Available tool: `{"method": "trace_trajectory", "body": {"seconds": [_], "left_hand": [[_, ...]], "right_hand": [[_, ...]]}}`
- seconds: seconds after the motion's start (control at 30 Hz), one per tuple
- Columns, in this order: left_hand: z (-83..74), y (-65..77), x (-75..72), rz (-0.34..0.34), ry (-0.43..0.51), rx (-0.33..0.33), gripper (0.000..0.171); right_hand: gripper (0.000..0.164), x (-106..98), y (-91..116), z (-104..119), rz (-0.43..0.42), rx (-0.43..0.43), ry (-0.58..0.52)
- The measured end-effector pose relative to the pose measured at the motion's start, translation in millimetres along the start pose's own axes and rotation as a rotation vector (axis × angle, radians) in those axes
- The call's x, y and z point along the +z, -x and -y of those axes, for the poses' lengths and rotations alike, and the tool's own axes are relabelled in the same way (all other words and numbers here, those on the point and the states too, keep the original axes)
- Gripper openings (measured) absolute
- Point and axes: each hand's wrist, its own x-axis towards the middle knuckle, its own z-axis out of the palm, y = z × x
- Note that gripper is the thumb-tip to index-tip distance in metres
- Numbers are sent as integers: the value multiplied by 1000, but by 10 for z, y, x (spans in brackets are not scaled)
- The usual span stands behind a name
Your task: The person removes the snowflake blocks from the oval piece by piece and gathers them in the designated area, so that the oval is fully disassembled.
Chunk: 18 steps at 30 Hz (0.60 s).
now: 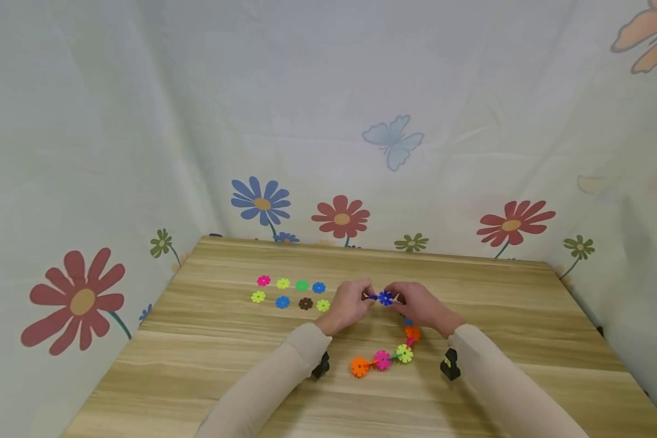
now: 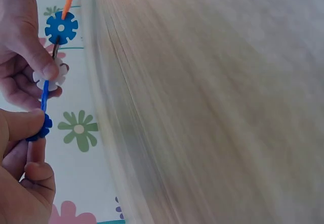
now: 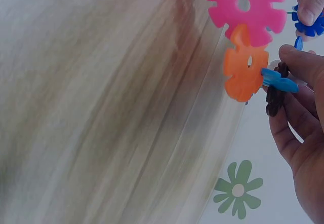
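White disc [image 2: 61,74] partly behind right fingers [image 2: 49,70]

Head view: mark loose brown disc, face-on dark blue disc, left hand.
Loose brown disc [image 1: 305,303], head view: near its centre.
Dark blue disc [image 1: 385,298], head view: near its centre.
Left hand [image 1: 350,303], head view: its back.

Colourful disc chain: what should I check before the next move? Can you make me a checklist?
1. Left hand pinches the dark blue end disc: ok.
2. Right hand grips the chain near the white disc: ok.
3. End disc pushed fully into the neighbouring blue disc: cannot tell.
4. Chain's orange end on the table: ok.
5. All loose discs joined on: not ok, eight lie apart.
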Motion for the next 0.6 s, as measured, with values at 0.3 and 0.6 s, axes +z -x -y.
{"method": "trace_trajectory", "body": {"seconds": [0.3,0.6], "left_hand": [[107,70,-155,24,67,-40,7],[229,103,-430,37,100,-179,29]], "right_hand": [[30,-38,38,-15,16,35,-6],[28,-53,53,-14,12,37,1]]}}
